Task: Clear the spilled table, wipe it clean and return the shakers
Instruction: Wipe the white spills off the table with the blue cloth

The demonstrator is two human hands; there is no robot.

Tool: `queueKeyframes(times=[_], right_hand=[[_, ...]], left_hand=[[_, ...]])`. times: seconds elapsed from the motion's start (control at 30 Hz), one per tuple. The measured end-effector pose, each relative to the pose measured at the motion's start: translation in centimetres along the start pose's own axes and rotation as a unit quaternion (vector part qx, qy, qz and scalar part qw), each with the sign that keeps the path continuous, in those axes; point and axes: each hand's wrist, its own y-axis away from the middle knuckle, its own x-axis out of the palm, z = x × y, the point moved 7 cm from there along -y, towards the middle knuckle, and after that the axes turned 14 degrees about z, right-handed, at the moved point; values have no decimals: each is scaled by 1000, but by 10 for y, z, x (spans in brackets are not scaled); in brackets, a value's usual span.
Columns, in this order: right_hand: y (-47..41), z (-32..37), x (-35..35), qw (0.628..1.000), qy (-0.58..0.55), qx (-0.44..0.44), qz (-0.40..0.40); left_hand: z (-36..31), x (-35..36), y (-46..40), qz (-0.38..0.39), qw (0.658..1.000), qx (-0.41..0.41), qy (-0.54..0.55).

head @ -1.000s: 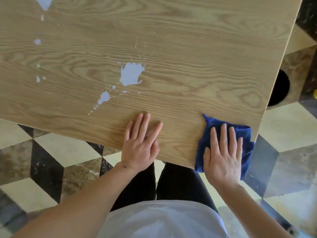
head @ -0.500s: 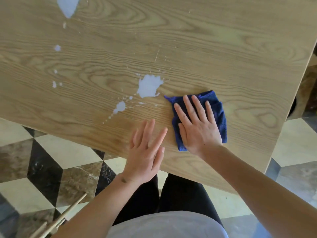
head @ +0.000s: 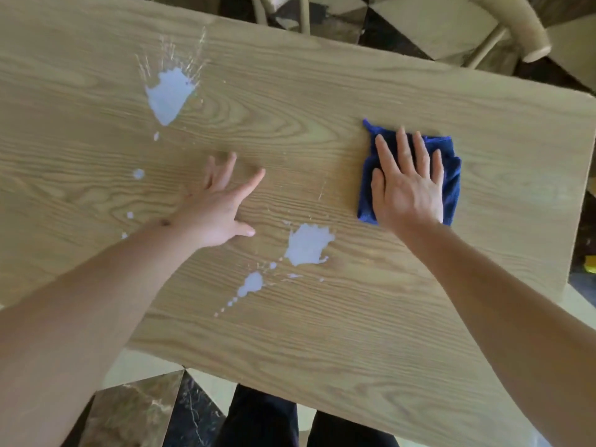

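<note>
Head view, looking down on a light wood-grain counter. Right hand lies flat on a folded dark blue cloth, fingers straight and spread, pressing it to the wood; no curl round the fabric. Left hand rests open on bare wood, fingers splayed, holding nothing, apparently bracing.

Key relation: the nearest white liquid puddle lies toward the person and to the left of the cloth, between the two hands and closer to the near edge. Cloth and puddle are near but apart; a strip of dry wood separates them. A smaller white blot trails from that puddle toward the near-left, so the pair runs on a diagonal, with fine droplets tailing off beyond it. Right hand holds the cloth and is the one placed to sweep; judged next stroke is a pull back and leftward along that diagonal.

A larger white splash sits well apart at the far left, past the left hand, with streaks fanning away from the person. Scattered small drops lie down the left side.

Liquid looks opaque, pale, thin-edged, still wet. Wiping judged barely begun: all puddles intact. No shakers in view. A pale chair stands beyond the far edge.
</note>
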Motion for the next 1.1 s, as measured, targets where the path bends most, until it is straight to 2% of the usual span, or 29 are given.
queueKeyframes(times=[0.1, 0.33, 0.6, 0.9, 1.1], right_hand=[[-34, -4, -13, 1000, -12, 27, -7], [-110, 2, -47, 994, -54, 86, -27], [-131, 28, -48, 982, -92, 159, -39], [-41, 75, -1, 991, -69, 114, 15], [73, 117, 49, 990, -71, 114, 38]], left_hand=[[7, -2, -11, 13, 1000, -18, -2], [4, -6, -13, -28, 999, -26, -35], [5, -6, -14, -32, 999, -25, -34], [2, -9, -15, 21, 999, -28, -27], [3, -8, -16, 21, 1000, -18, -8]])
